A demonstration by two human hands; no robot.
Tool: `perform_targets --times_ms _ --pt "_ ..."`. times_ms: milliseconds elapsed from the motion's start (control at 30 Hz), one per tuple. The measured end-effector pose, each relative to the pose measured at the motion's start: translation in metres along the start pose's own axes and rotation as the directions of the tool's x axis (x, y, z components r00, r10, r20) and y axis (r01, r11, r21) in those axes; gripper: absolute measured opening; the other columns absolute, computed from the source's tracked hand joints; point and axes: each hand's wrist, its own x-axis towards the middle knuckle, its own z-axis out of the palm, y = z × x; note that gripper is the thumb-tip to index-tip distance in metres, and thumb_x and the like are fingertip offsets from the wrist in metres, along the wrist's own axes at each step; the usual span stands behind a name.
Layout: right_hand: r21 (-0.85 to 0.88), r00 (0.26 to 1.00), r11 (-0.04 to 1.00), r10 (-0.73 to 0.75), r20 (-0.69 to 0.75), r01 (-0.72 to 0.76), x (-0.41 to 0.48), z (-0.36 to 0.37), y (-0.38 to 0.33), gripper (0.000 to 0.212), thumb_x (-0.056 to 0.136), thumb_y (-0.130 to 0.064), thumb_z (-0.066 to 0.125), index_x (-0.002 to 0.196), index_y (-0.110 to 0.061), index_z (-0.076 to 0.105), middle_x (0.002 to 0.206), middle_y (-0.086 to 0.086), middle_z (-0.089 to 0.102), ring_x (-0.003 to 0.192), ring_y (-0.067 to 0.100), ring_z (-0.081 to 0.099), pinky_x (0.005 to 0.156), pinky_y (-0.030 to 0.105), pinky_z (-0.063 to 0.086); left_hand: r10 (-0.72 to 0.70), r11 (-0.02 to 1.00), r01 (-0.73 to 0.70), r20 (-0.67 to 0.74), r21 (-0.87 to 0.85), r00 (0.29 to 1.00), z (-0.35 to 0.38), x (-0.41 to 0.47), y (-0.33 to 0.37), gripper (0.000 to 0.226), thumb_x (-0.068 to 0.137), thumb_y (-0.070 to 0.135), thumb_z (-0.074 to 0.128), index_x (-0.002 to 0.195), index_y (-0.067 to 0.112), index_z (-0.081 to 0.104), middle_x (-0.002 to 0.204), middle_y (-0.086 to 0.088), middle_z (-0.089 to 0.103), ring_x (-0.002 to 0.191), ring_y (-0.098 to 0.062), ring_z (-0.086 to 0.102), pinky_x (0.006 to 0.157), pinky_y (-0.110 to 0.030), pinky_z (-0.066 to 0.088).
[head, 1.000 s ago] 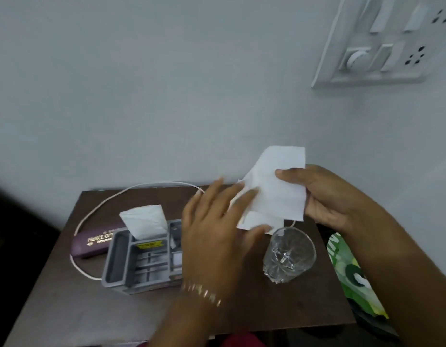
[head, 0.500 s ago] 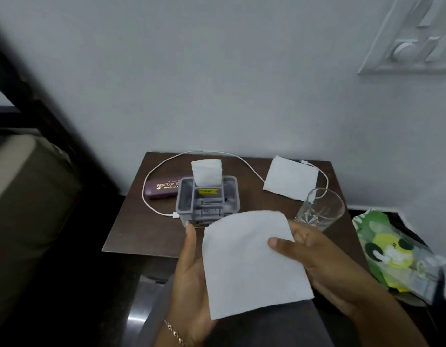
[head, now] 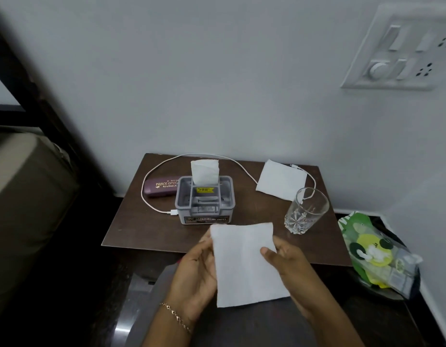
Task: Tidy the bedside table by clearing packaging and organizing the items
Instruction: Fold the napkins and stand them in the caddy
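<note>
Left of the grey box (head: pixel 204 204), the spectacle case (head: pixel 159 189) has its right end hidden behind it. The box's front sticker (head: pixel 204 219) is too small to read. Nearer than the box, a held tissue (head: pixel 247 266) covers the fingers of the left hand (head: pixel 194 274).

Organizer (head: pixel 205 204) mid-table (head: pixel 131 229); case (head: pixel 162 187) left; glass (head: pixel 306 210) right.

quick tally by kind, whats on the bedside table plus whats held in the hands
white tissues: 3 (held tissue, flat tissue, upright tissue)
grey organizer: 1
drinking glass: 1
purple case: 1
white cable: 1
total: 7
</note>
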Motion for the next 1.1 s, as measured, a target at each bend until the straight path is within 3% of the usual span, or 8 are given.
perform_targets --times_ms 133,300,367,433,567,733,933,1100 --pt "-0.194 0.992 0.978 -0.097 -0.08 0.08 -0.001 0.012 0.0 0.031 0.097 -0.021 0.046 0.126 -0.018 0.056 0.12 -0.005 0.066 0.106 0.012 0.063 0.097 0.039 0.049 0.172 0.985 -0.171 0.024 -0.022 0.985 0.003 0.004 0.0 0.049 0.084 0.015 0.044 0.132 0.01 0.048 0.128 -0.009 0.062 0.112 -0.02 0.062 0.09 -0.034 0.05" --pt "-0.319 0.973 0.933 -0.207 -0.106 0.164 -0.003 0.032 -0.003 0.03 0.096 -0.015 0.046 0.123 -0.02 0.057 0.117 -0.006 0.064 0.106 0.01 0.06 0.083 0.019 0.045 0.236 0.966 -0.234 -0.008 0.108 0.972 0.009 0.002 -0.007 0.047 0.087 0.032 0.047 0.128 0.011 0.053 0.123 -0.009 0.065 0.113 -0.021 0.061 0.091 -0.034 0.053" --pt "-0.255 0.973 0.949 -0.213 -0.094 0.183 -0.007 0.028 -0.01 0.026 0.095 -0.011 0.047 0.11 -0.027 0.062 0.108 -0.007 0.069 0.1 0.008 0.063 0.078 0.015 0.048 0.203 0.954 -0.194 -0.013 0.228 0.979 0.006 0.001 -0.006 0.05 0.087 0.044 0.044 0.125 0.013 0.056 0.118 -0.008 0.068 0.113 -0.023 0.061 0.094 -0.037 0.049" --pt "-0.1 0.977 0.98 -0.182 -0.106 0.172 -0.01 0.017 -0.019 0.025 0.094 -0.009 0.049 0.098 -0.026 0.067 0.101 -0.005 0.073 0.095 0.014 0.067 0.08 0.026 0.053 0.148 0.915 -0.142 0.014 0.377 0.989 0.002 0.0 -0.003 0.05 0.087 0.05 0.041 0.121 0.018 0.058 0.117 -0.005 0.069 0.112 -0.022 0.062 0.095 -0.037 0.047" --pt "0.129 0.989 0.985 -0.101 -0.108 0.115 -0.011 -0.008 -0.027 0.023 0.094 -0.011 0.049 0.1 -0.019 0.069 0.098 0.001 0.075 0.092 0.022 0.071 0.082 0.039 0.055 0.067 0.834 -0.076 0.036 0.547 0.997 -0.001 -0.001 -0.005 0.032 0.083 0.026 0.058 0.113 0.016 0.063 0.109 -0.006 0.072 0.102 -0.021 0.068 0.086 -0.034 0.055" --pt "0.177 0.994 0.981 -0.066 -0.089 0.081 -0.006 -0.018 -0.014 0.024 0.095 -0.012 0.047 0.109 -0.018 0.066 0.104 0.001 0.074 0.096 0.02 0.07 0.085 0.037 0.054 0.225 0.777 -0.154 -0.041 0.611 0.974 0.001 -0.002 -0.007 0.019 0.087 0.009 0.058 0.104 0.011 0.067 0.096 -0.007 0.075 0.086 -0.02 0.072 0.068 -0.027 0.059" --pt "0.233 0.998 0.971 -0.04 -0.043 0.049 -0.002 -0.022 0.0 0.027 0.094 -0.009 0.047 0.116 -0.011 0.063 0.112 0.007 0.071 0.106 0.025 0.066 0.097 0.044 0.047 0.268 0.733 -0.209 0.008 0.648 0.963 0.003 -0.006 0.005 0.019 0.087 0.009 0.058 0.102 0.01 0.07 0.096 -0.008 0.075 0.088 -0.025 0.071 0.076 -0.035 0.058" --pt "0.295 0.999 0.954 -0.046 -0.008 0.046 -0.001 -0.023 0.003 0.026 0.094 -0.009 0.047 0.114 -0.011 0.064 0.112 0.009 0.071 0.105 0.025 0.067 0.096 0.043 0.049 0.281 0.723 -0.22 0.012 0.655 0.96 0.0 -0.004 0.007 0.021 0.087 0.009 0.058 0.104 0.012 0.069 0.097 -0.008 0.075 0.086 -0.023 0.072 0.072 -0.032 0.06"
